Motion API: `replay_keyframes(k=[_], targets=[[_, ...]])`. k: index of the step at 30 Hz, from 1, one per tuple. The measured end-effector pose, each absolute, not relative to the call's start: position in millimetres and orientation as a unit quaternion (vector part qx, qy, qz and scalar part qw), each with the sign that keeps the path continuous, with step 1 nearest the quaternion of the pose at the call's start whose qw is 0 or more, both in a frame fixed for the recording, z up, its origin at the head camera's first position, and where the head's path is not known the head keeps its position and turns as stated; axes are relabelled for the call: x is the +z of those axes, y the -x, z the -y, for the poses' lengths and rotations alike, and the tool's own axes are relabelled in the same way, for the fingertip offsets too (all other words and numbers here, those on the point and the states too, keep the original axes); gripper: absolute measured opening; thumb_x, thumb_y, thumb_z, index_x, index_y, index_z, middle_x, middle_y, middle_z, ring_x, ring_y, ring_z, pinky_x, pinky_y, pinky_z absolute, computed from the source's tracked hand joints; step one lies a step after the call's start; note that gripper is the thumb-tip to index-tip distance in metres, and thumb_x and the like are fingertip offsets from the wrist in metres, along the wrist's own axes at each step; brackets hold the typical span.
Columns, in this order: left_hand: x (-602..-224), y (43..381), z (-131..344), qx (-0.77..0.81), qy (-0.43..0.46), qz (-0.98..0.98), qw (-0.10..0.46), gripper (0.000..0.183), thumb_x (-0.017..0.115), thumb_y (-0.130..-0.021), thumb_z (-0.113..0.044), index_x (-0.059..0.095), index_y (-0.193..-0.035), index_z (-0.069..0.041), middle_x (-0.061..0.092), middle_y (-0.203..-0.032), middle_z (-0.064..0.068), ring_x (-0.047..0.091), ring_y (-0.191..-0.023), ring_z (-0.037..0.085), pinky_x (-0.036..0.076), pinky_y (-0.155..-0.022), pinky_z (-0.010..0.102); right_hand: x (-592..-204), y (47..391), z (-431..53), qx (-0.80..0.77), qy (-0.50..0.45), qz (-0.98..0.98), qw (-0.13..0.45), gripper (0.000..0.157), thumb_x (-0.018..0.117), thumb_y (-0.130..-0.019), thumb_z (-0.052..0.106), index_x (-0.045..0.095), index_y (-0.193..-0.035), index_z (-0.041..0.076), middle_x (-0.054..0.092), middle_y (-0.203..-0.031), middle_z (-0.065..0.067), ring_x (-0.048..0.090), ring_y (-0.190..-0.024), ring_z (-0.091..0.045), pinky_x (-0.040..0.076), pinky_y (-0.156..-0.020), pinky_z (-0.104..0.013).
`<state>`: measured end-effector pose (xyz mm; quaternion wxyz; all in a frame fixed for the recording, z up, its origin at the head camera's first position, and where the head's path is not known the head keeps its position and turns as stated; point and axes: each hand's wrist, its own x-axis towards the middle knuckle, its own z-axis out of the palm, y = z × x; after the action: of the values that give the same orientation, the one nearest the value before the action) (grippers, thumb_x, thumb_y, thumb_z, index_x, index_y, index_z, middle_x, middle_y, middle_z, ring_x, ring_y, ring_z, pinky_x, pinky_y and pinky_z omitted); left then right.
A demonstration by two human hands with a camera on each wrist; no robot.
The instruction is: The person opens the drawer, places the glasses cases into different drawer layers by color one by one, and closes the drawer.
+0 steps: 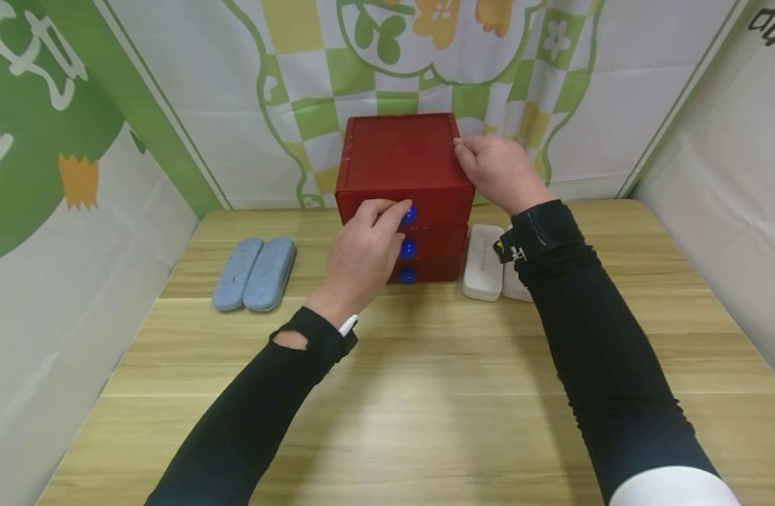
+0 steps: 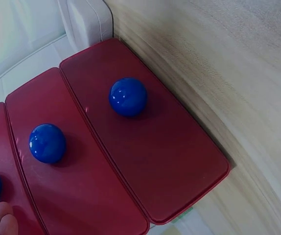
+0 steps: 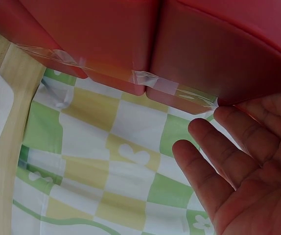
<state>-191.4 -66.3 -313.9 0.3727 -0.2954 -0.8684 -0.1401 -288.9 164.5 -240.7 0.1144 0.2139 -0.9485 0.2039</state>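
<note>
1. Red drawer box (image 1: 402,158) is seen standing toward the back of the wooden table (image 1: 425,393), in the middle, close to the patterned backdrop; three drawer fronts are stacked on its near face, each with a round blue knob

2. Top blue knob (image 1: 410,214) is pinched by the left hand (image 1: 362,256) — thumb and fingers are curled round it, so this grip is closed on the knob; in the left wrist view only a sliver of that knob and a fingertip are seen at the lower left edge

3. Middle knob (image 1: 407,249) and bottom knob (image 1: 407,276) are left untouched just below the left hand; both are shown clearly in the left wrist view, on their red drawer fronts

4. Right hand (image 1: 497,172) is laid against the box's upper right edge, fingers fairly straight along the top corner — its grip is loose and flat, pressed on the box rather than wrapped round it; in the right wrist view the straight fingers (image 3: 228,161) are seen beside the red corner, where clear tape (image 3: 152,81) is stuck across a seam

5. Blue glasses case (image 1: 256,273) is seen lying open on the table, well to the left of the box

6. White case (image 1: 483,261) is seen lying open just to the right of the box, partly hidden by the right wrist

7. Both arms are covered by black sleeves
</note>
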Motion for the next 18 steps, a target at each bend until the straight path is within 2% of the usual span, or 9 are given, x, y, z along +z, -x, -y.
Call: replay_keyframes(k=[9, 13, 18], targets=[[-319.0, 187.5, 70.9, -0.148, 0.278, 0.874, 0.369, 0.045, 0.069, -0.089, -0.017, 0.057, -0.13, -0.002, 0.059, -0.112, 0.016, 0.06, -0.092, 0.023, 0.056, -0.075, 0.034, -240.6, 289.4, -164.8, 0.202, -0.217, 0.948, 0.115, 0.049, 0.032, -0.105, 0.035, 0.053, -0.141, 0.01, 0.054, -0.142, -0.01, 0.048, -0.129, -0.027, 0.038, -0.108, -0.045], [-322.6, 185.2, 74.2, -0.149, 0.267, 0.885, 0.35, 0.041, 0.067, -0.091, -0.022, 0.054, -0.123, 0.0, 0.059, -0.11, 0.015, 0.057, -0.095, 0.023, 0.056, -0.078, 0.033, -240.5, 289.2, -164.6, 0.203, -0.217, 0.948, 0.114, 0.049, 0.032, -0.105, 0.035, 0.053, -0.141, 0.01, 0.054, -0.142, -0.009, 0.048, -0.13, -0.027, 0.038, -0.108, -0.045], [-330.4, 183.9, 77.5, -0.141, 0.274, 0.89, 0.335, 0.035, 0.071, -0.088, -0.027, 0.059, -0.11, -0.003, 0.06, -0.103, 0.012, 0.057, -0.087, 0.021, 0.055, -0.069, 0.031, -240.5, 289.3, -164.8, 0.204, -0.216, 0.948, 0.112, 0.049, 0.032, -0.105, 0.035, 0.053, -0.142, 0.01, 0.053, -0.142, -0.009, 0.048, -0.13, -0.027, 0.038, -0.108, -0.045]])
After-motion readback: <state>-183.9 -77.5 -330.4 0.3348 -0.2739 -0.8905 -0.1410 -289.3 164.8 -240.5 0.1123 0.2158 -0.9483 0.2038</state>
